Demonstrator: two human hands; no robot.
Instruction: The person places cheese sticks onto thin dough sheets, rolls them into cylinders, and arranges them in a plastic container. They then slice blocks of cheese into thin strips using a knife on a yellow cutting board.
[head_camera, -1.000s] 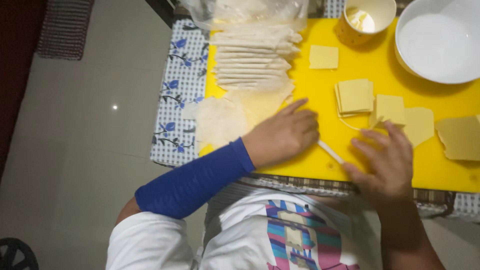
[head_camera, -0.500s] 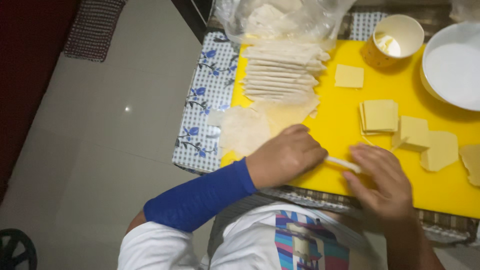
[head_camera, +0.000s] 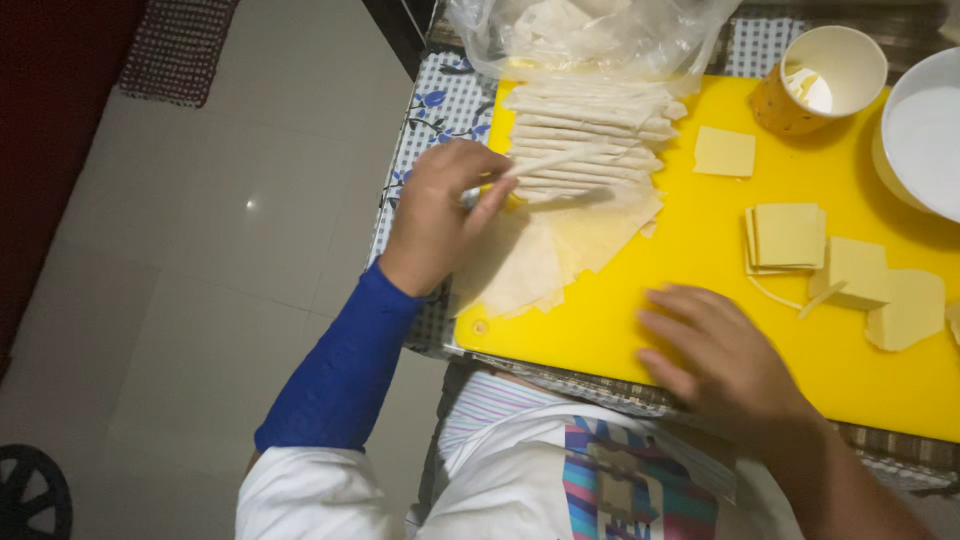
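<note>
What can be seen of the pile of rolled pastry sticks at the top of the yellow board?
The pile of rolled pastry sticks is pale cream, thin and long, laid side by side in rows across the yellow cutting board. Its far end runs under a clear plastic bag. The left hand lays one more stick against its near edge; flat pastry sheets lie just below.

Two hands are showing, the left hand (head_camera: 437, 215) and the right hand (head_camera: 722, 352). One yellow cutting board (head_camera: 690, 330) is lying on the worktop. One paper cup (head_camera: 818, 78) is standing at two o'clock, one white bowl (head_camera: 925, 135) beside it at three. One clear plastic bag (head_camera: 590, 35) is sitting at twelve. One row of folded pastry strips (head_camera: 585, 140) is lying below it; the strips overlap too much to count. Four loose square pieces and one small stack of squares (head_camera: 788, 237) are showing.
</note>
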